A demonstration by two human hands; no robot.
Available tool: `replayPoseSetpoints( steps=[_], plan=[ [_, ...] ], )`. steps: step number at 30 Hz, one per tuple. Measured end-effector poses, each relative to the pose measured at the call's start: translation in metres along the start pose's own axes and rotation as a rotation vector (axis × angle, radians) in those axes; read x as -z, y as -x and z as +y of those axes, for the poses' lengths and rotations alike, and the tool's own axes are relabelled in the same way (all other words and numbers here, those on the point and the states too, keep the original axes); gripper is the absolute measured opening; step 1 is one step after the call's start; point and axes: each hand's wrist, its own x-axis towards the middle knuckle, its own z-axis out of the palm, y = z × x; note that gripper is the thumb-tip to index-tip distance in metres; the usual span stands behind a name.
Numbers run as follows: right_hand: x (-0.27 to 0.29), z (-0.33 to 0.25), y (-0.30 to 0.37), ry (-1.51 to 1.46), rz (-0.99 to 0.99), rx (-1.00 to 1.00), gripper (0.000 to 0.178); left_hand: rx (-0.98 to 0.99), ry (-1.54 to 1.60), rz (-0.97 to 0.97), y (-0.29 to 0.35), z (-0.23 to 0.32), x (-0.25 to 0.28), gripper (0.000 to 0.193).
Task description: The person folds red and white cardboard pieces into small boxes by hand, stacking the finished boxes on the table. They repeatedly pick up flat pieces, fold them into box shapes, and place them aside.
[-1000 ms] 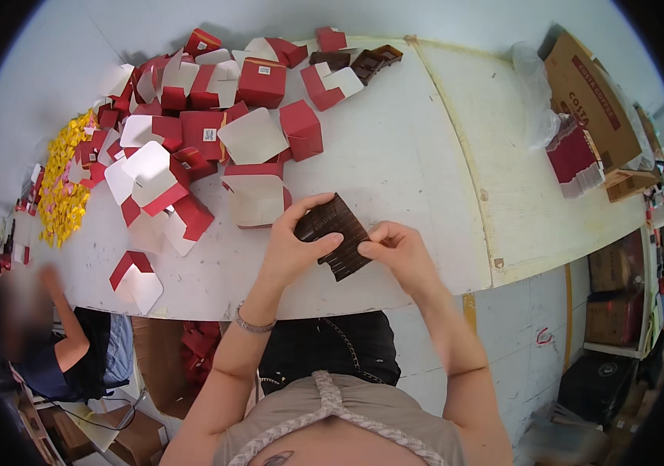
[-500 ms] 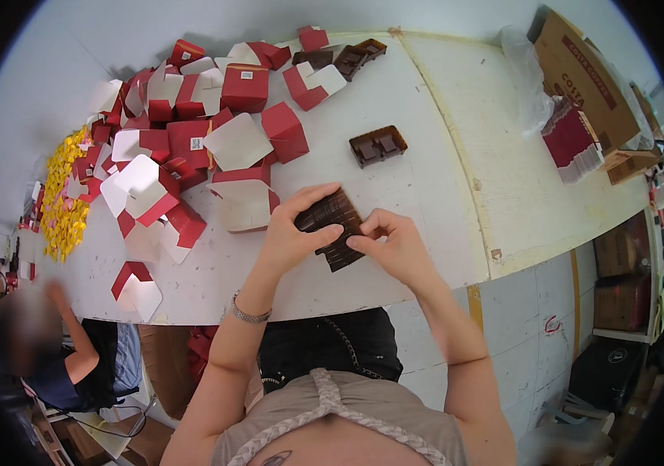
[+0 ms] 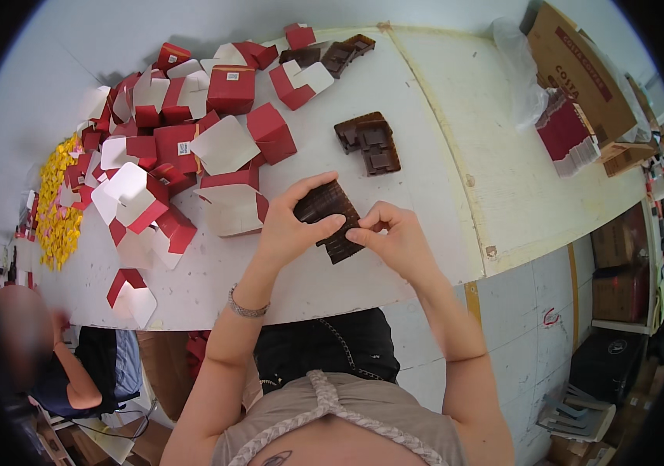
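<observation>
A nested stack of dark brown plastic trays (image 3: 330,203) is tilted above the white table in front of me. My left hand (image 3: 289,227) is wrapped round its left side, with the thumb across the stack. My right hand (image 3: 396,239) is closed in a pinch at the stack's right edge, thumb against forefinger; how many trays it grips I cannot tell. Just beyond the stack, two loose brown trays (image 3: 379,149) lie on the table, one partly over the other. More brown trays (image 3: 338,56) lie at the far edge.
Red and white folded boxes (image 3: 231,89), many open, are heaped on the left. Past them lies a pile of small yellow packets (image 3: 60,210). Flat red card pieces (image 3: 566,138) lean by a brown carton (image 3: 580,70) at right. Another person (image 3: 76,365) sits at lower left.
A second loose tray now lies over the one beyond my hands. Both hands stay at the stack. The other person's arm has shifted slightly.
</observation>
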Motion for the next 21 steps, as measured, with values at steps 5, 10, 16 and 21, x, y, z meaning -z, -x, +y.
replayPoseSetpoints(
  steps=[5, 10, 16, 21],
  plan=[
    [0.021, 0.002, -0.010, -0.412, -0.115, -0.103, 0.011, -0.014, -0.001, -0.028, -0.009, 0.003, -0.007, 0.050],
    [0.036, -0.007, -0.015, -0.410, 0.111, 0.015, 0.011, 0.048, 0.040, -0.025, -0.018, 0.004, -0.013, 0.049],
    [0.030, -0.003, -0.024, -0.452, 0.161, 0.020, 0.012, 0.039, 0.129, -0.021, -0.027, -0.001, -0.010, 0.044],
    [0.028, -0.013, -0.035, 0.098, 0.709, 0.381, 0.010, 0.074, 0.148, 0.042, -0.030, 0.005, -0.002, 0.042]
  ],
)
